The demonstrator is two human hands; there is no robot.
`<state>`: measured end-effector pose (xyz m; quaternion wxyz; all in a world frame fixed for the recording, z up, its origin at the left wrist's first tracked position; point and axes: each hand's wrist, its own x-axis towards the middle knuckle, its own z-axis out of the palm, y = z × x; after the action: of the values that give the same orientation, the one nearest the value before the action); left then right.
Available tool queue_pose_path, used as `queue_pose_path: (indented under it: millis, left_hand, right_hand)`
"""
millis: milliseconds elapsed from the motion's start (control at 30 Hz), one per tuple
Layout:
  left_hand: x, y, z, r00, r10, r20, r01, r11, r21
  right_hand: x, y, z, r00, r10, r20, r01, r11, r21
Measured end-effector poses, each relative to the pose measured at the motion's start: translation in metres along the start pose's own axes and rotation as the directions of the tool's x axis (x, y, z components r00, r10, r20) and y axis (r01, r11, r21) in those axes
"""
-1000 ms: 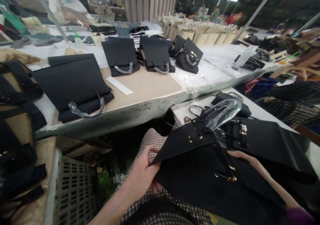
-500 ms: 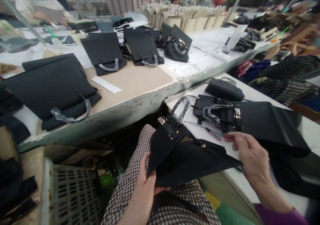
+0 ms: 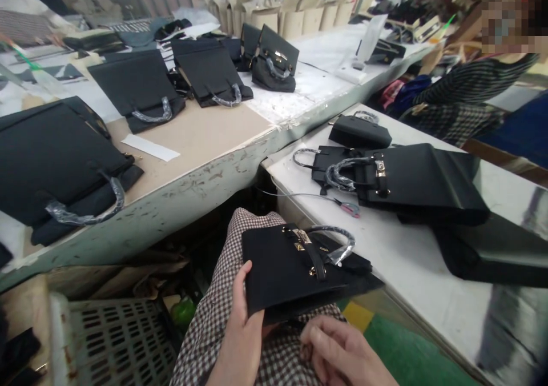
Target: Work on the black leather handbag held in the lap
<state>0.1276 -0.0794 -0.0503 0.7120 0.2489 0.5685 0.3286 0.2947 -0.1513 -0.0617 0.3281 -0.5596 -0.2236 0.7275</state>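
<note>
My left hand (image 3: pixel 242 329) grips the near left side of a black handbag (image 3: pixel 274 266) lying over my lap, its thumb on the upper face. The bag is tilted, with gold hardware (image 3: pixel 302 240) and a plastic-wrapped handle (image 3: pixel 342 249) towards the right. Just below the bag's near edge is my right hand (image 3: pixel 338 352), apart from the bag as far as I can see. Its fingers are curled inward, and whatever lies inside them is hidden. To the right, thread snips (image 3: pixel 349 208) with pinkish grips rest on the white side table.
Several black bags, among them one with a gold lock (image 3: pixel 422 175), lie on the side table (image 3: pixel 411 254). More black bags (image 3: pixel 132 83) line the long bench (image 3: pixel 205 175). A slatted plastic crate (image 3: pixel 115 329) stands at lower left. A co-worker in a striped sleeve (image 3: pixel 462 83) sits at right.
My right hand has come off the bag's right side and moved down and left, fingers curling. The bag has turned flatter in my left hand, its hardware now facing up. The view has shifted right.
</note>
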Motion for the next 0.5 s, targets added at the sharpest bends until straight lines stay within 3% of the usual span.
queue_pose_path:
  millis: [67, 133, 333, 500]
  left_hand:
    - [-0.002, -0.002, 0.001, 1.0, 0.012, -0.004, -0.012, 1.0, 0.001]
    - [-0.004, -0.002, 0.001, 0.999, 0.036, -0.019, -0.035, 0.999, 0.038]
    - [-0.009, 0.002, 0.0, 0.998, 0.027, -0.064, -0.017, 0.988, 0.151]
    - [-0.011, 0.001, -0.002, 0.998, 0.018, -0.056, -0.01, 0.989, 0.149]
  right_hand:
    - [0.011, 0.004, 0.005, 1.0, -0.006, 0.0, 0.005, 0.984, 0.176]
    - [0.016, 0.007, 0.007, 1.0, 0.014, 0.012, -0.016, 0.969, 0.246]
    - [0.022, 0.009, 0.013, 0.998, 0.047, 0.051, -0.057, 0.976, 0.211]
    - [0.022, 0.007, 0.022, 0.999, 0.005, -0.041, 0.005, 0.972, 0.237]
